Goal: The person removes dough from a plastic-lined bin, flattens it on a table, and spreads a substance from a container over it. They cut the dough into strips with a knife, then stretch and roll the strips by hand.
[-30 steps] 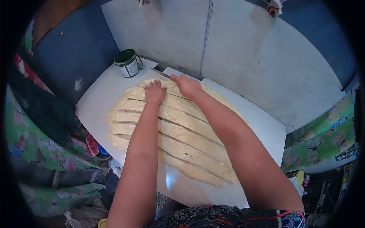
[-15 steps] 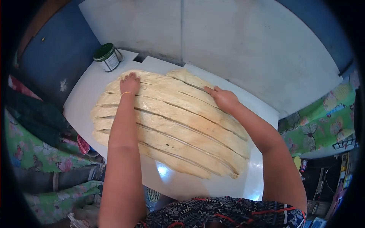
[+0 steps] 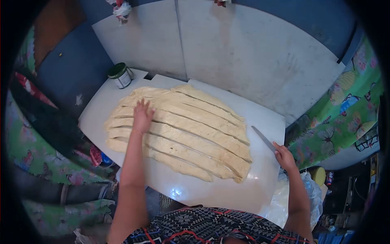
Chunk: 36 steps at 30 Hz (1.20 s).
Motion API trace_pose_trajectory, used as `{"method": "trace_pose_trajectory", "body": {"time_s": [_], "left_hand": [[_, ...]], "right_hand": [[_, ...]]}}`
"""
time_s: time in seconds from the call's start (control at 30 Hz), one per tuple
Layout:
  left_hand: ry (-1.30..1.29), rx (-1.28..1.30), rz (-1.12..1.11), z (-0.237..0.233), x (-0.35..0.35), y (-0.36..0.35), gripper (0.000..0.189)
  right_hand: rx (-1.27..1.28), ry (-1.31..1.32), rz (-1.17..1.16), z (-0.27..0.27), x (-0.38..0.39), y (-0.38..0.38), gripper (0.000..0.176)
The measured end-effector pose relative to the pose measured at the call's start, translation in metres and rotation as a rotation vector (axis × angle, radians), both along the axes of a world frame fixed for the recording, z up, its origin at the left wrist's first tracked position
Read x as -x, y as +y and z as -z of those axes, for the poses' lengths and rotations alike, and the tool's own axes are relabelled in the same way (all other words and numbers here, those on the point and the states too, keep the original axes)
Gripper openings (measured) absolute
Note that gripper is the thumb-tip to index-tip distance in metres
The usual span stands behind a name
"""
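Note:
A large flat sheet of pale dough [image 3: 195, 140] lies across the white table, slit lengthwise into several long strips. My left hand [image 3: 143, 116] rests on the left part of the dough, its fingers spread. Off the dough's right side, my right hand [image 3: 285, 157] is closed around the handle of a knife [image 3: 263, 138]. Its long blade points up and left, toward the right ends of the strips, without touching them. My fingers hide most of the handle.
A green-rimmed bucket [image 3: 121, 77] stands at the table's back left corner. Behind the white table [image 3: 266, 118] rises a pale wall panel [image 3: 252, 57]. Clear plastic sheeting [image 3: 310, 195] hangs by the right edge, near a yellow container [image 3: 318, 176]. Butterfly-patterned cloth [image 3: 341, 110] hangs at right.
My right hand has moved from the dough's upper right edge out to the table's right side, and the knife blade now shows. My left hand has shifted slightly toward me on the dough.

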State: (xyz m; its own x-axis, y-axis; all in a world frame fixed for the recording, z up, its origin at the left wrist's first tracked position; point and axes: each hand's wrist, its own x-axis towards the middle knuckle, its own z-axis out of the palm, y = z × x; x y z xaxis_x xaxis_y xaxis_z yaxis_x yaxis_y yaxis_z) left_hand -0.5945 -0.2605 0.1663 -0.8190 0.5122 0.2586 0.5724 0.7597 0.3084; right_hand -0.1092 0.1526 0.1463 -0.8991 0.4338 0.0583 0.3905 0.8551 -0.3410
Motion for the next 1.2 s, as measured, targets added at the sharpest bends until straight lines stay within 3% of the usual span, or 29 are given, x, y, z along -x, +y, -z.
{"method": "trace_pose_trajectory", "body": {"time_s": [0.03, 0.1, 0.17, 0.23, 0.27, 0.3, 0.37, 0.43, 0.53, 0.6, 0.73, 0.83, 0.93, 1.0, 1.13, 1.2], "left_hand": [[0.005, 0.006, -0.019, 0.002, -0.024, -0.008, 0.053], [-0.063, -0.175, 0.011, 0.012, -0.077, -0.028, 0.057], [-0.095, -0.16, -0.045, 0.018, -0.12, -0.044, 0.06], [-0.127, -0.149, -0.104, 0.019, -0.151, -0.06, 0.062], [-0.143, -0.109, -0.104, 0.02, -0.164, -0.066, 0.064], [-0.16, -0.069, -0.102, 0.021, -0.174, -0.074, 0.066], [-0.166, -0.042, -0.101, 0.029, -0.182, -0.096, 0.068], [-0.181, -0.041, -0.154, 0.038, -0.19, -0.111, 0.067], [-0.125, 0.07, -0.138, 0.043, -0.201, -0.122, 0.064], [-0.089, 0.092, -0.152, 0.045, -0.204, -0.119, 0.063], [-0.038, 0.039, -0.112, 0.042, -0.205, -0.121, 0.059], [-0.093, -0.075, -0.066, 0.03, -0.19, -0.124, 0.056], [-0.112, -0.161, -0.028, 0.02, -0.164, -0.133, 0.052], [-0.024, -0.183, -0.002, 0.013, -0.143, -0.139, 0.05], [-0.009, -0.207, 0.064, 0.005, -0.095, -0.154, 0.049], [-0.004, -0.229, 0.119, 0.009, -0.073, -0.164, 0.047]], "right_hand": [[0.039, 0.137, -0.005, 0.005, -0.002, -0.001, 0.046], [0.147, 0.158, 0.064, 0.012, 0.005, -0.01, 0.047], [0.252, 0.182, 0.13, 0.012, 0.018, -0.022, 0.047], [-0.062, 0.048, 0.227, 0.004, 0.033, -0.041, 0.047], [-0.133, 0.142, 0.23, -0.003, 0.039, -0.056, 0.047], [-0.129, 0.143, 0.209, 0.0, 0.045, -0.063, 0.047], [0.03, 0.405, 0.101, 0.009, 0.055, -0.078, 0.048], [0.118, 0.404, 0.066, 0.016, 0.061, -0.121, 0.053], [0.011, 0.3, -0.001, 0.036, 0.066, -0.169, 0.056], [0.056, 0.18, 0.013, 0.028, 0.064, -0.181, 0.058], [0.049, 0.211, -0.012, 0.034, 0.06, -0.177, 0.059], [0.009, 0.307, 0.002, 0.035, 0.067, -0.172, 0.054], [0.15, 0.179, 0.1, 0.014, 0.085, -0.158, 0.044], [0.093, 0.348, 0.244, -0.003, 0.121, -0.144, 0.036], [0.107, 0.434, 0.079, -0.006, 0.254, -0.121, 0.037], [0.075, 0.41, 0.02, 0.0, 0.337, -0.114, 0.047]]}}
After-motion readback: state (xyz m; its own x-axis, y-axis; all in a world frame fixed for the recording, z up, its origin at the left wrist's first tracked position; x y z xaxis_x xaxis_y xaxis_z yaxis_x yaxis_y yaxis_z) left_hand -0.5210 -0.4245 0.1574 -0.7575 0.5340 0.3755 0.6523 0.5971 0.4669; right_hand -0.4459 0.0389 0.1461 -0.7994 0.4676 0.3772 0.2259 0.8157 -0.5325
